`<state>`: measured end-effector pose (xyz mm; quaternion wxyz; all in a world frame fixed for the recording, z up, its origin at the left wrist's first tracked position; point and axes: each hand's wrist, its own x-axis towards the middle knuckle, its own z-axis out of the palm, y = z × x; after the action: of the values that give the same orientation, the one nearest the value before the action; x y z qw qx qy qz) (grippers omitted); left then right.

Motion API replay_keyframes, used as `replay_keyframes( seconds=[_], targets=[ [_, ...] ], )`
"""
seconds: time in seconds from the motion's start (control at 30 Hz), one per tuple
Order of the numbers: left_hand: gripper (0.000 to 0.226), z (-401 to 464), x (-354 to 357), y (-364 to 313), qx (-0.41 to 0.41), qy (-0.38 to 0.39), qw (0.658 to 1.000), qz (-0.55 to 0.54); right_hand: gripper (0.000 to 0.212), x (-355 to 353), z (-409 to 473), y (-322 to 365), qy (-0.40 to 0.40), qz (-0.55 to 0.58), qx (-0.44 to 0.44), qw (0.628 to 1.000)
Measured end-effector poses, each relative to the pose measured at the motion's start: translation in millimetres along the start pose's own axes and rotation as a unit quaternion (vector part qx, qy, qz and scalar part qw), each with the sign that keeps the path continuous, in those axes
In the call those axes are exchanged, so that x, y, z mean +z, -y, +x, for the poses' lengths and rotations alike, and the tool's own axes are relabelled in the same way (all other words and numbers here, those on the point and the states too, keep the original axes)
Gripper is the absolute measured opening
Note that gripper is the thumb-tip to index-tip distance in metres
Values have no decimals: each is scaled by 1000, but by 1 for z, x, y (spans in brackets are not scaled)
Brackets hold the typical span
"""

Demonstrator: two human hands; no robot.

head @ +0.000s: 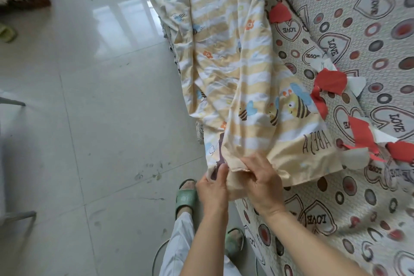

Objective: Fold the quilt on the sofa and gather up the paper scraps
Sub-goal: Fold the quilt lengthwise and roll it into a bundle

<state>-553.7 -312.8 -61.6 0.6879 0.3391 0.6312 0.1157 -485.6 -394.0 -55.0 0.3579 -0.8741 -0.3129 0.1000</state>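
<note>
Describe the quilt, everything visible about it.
The quilt is thin, soft-looking cream fabric with pale yellow and white stripes, printed with cartoon bees, orange flowers and the word ABEJA. It lies crumpled and stretched lengthwise along the sofa's front edge, partly hanging toward the tiled floor. The left hand and right hand pinch its near corner together. Red and white paper scraps lie beside its right edge.

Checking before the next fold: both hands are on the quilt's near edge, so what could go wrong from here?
Lifting the quilt may sweep the red paper scraps beside its edge onto the floor or trap them inside. The left hand and right hand pinch one bunched corner, so the fold may come out uneven.
</note>
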Motion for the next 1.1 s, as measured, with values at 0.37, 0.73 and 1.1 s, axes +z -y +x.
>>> replay_keyframes(
  seconds=[0.37, 0.73, 1.1],
  targets=[
    [58, -47, -3, -39, -77, 203, 975, -37, 8, -32, -6, 29, 47, -92, -179, 978],
    [16, -71, 20, -64, -54, 173, 983, -31, 53, -56, -23, -2, -76, -87, 132, 984],
    [13, -94, 27, -64, 22, 140, 988, 67, 38, -73, -40, 5, -53, -82, 95, 991]
  ],
)
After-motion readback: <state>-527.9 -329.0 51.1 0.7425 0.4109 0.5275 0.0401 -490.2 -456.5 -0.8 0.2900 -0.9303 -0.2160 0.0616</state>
